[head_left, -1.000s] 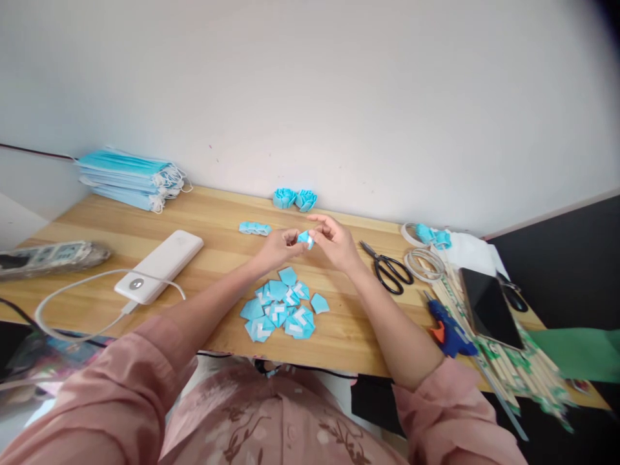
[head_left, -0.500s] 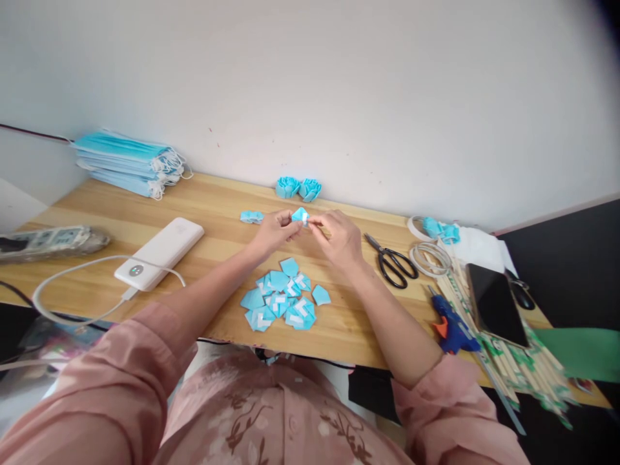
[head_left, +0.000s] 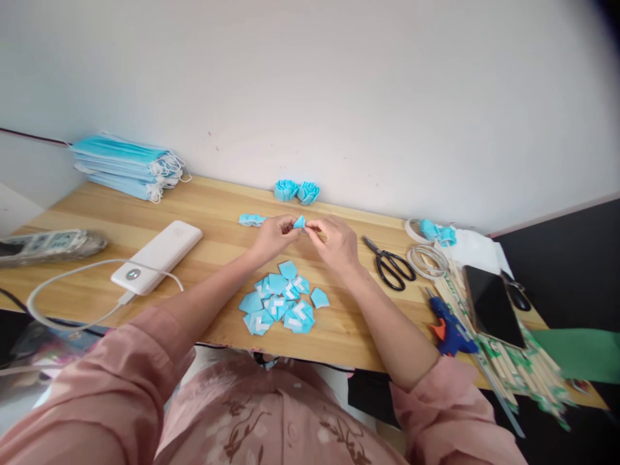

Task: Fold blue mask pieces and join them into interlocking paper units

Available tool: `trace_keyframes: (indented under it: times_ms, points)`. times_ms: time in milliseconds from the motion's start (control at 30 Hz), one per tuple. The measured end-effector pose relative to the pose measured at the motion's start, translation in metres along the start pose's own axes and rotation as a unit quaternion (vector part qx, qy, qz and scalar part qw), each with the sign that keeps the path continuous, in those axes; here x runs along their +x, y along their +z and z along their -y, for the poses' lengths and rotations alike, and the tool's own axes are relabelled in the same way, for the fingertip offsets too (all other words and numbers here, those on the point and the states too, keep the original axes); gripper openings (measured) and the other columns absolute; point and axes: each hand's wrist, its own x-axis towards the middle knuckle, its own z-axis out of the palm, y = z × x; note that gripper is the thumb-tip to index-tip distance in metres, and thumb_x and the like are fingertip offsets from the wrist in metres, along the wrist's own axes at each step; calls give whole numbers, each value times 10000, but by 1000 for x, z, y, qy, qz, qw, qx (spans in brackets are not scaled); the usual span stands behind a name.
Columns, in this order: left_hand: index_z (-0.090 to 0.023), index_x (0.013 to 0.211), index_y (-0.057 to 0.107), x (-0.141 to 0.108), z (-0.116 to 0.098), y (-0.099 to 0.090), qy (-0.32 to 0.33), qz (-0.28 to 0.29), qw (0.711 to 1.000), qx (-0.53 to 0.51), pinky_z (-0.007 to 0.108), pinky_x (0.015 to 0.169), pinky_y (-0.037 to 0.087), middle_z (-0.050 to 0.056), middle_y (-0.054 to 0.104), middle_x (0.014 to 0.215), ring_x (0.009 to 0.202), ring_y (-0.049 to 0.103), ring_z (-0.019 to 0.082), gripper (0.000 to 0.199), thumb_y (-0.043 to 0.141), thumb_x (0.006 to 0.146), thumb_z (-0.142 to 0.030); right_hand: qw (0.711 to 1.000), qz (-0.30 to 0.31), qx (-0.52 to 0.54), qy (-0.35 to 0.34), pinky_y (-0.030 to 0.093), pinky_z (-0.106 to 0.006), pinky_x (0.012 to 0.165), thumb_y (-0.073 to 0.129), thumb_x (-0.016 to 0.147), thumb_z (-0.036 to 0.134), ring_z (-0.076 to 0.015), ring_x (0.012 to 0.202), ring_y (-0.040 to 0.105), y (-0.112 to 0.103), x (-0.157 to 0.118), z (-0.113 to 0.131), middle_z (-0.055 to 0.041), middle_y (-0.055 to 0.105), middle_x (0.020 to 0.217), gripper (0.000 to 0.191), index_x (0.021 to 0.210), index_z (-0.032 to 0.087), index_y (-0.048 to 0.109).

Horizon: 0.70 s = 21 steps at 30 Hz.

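Observation:
A small blue folded piece is pinched between my two hands above the wooden table. My left hand grips its left side with thumb and fingers. On its right edge, the fingertips of my right hand are pressed together. Nearer to me lies a pile of blue folded pieces, some with white strips on them. One blue piece rests apart, right of the pile. Two blue flower shapes stand by the wall, and a blue strip lies behind my left hand.
Black-handled scissors, tape rolls, a blue glue gun, a phone and wrapped sticks lie right. A white power bank with its cable and stacked blue masks are left.
The held blue piece now shows a narrower, pointed shape, and its white strip is no longer visible. My fingers have shifted slightly around it. The whole view has moved a little.

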Motion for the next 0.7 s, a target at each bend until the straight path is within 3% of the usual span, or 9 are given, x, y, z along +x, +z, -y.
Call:
trace_keyframes:
  times_ms: [700]
  points:
    - [-168,664,561,0,1,0,-3,3,1000,-7,230,552,315,-32,481,597,582,420,94,201,590,741,-352,1000,12,22,9,460,-311,792,536,981,288,-211,892,675,-2,0,0,-58,768,924,207,942,224,729]
